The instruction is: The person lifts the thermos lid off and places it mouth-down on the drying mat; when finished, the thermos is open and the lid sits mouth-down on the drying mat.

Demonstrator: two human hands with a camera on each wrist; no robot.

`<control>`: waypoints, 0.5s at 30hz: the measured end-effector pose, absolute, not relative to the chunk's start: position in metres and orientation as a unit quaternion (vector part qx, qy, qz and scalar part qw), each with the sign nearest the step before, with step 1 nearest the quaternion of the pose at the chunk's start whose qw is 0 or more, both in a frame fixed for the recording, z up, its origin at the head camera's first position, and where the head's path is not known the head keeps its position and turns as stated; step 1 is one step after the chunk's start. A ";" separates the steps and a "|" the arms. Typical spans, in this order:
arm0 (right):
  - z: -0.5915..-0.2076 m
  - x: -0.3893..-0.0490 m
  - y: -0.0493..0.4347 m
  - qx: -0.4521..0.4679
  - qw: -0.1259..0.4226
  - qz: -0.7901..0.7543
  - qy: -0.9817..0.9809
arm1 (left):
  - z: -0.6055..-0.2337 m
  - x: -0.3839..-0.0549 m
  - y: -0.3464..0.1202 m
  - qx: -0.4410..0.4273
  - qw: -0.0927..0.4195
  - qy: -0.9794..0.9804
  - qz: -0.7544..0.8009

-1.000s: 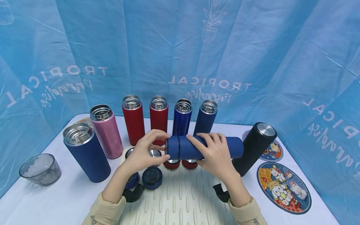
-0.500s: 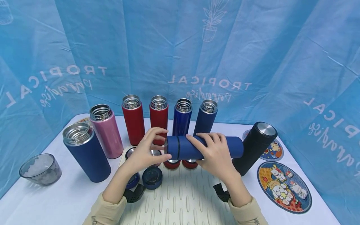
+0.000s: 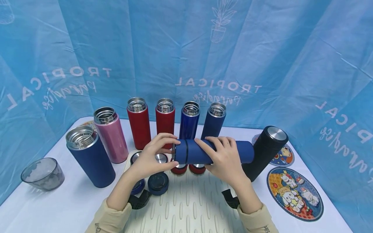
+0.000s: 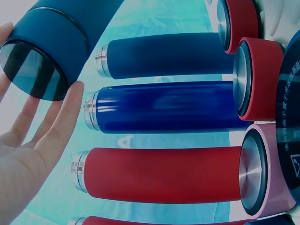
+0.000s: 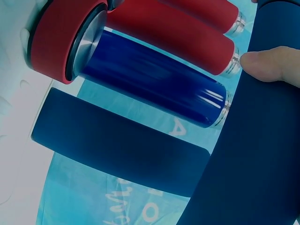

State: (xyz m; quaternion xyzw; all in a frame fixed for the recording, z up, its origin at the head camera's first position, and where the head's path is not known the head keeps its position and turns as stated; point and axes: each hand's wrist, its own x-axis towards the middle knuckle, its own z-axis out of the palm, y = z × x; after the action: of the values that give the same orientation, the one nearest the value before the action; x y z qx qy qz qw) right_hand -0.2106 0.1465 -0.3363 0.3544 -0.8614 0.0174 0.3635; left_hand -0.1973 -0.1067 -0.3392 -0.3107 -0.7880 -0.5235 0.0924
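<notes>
A navy blue thermos (image 3: 245,152) lies sideways in the air, its capped end to the left. My right hand (image 3: 223,158) grips the body from above; in the right wrist view the thumb (image 5: 267,64) lies along it. At the lid (image 3: 181,152), my left hand (image 3: 152,158) pinches the rim between thumb and fingertips. The left wrist view shows the lid's dark, glossy top (image 4: 35,70), with fingers spread round its edge and the palm apart from it. A dark line separates lid from body.
Behind stand lidless red (image 3: 139,129), blue (image 3: 188,124) and navy (image 3: 214,124) flasks. A pink flask (image 3: 113,139), wide navy flask (image 3: 92,161) and glass bowl (image 3: 43,174) stand left. Loose lids (image 3: 158,183) lie on a pale mat (image 3: 186,207). A black thermos (image 3: 263,153) stands right, near round coasters (image 3: 295,194).
The left fingers lifted slightly off the lid half a second ago, then came back onto its rim. The thermos and right hand stay nearly in place.
</notes>
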 end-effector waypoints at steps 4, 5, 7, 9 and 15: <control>-0.336 -0.211 0.147 0.357 0.367 0.021 -0.859 | -0.340 -0.198 -0.106 -0.284 0.075 -0.793 -0.533; -0.336 -0.211 0.147 0.358 0.367 0.022 -0.858 | -0.339 -0.199 -0.106 -0.276 0.069 -0.796 -0.534; -0.336 -0.211 0.147 0.359 0.369 0.022 -0.857 | -0.340 -0.199 -0.106 -0.259 0.054 -0.800 -0.538; -0.336 -0.211 0.147 0.360 0.370 0.021 -0.856 | -0.341 -0.199 -0.106 -0.241 0.035 -0.803 -0.544; -0.336 -0.210 0.146 0.361 0.369 0.018 -0.857 | -0.341 -0.200 -0.106 -0.222 0.015 -0.814 -0.537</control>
State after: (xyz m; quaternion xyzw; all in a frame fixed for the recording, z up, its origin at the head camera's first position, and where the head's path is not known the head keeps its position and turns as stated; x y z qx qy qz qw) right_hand -0.2104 0.1463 -0.3358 0.3608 -0.8566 0.0182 0.3685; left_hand -0.1996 -0.1062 -0.3414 -0.2216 -0.8138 -0.5370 0.0153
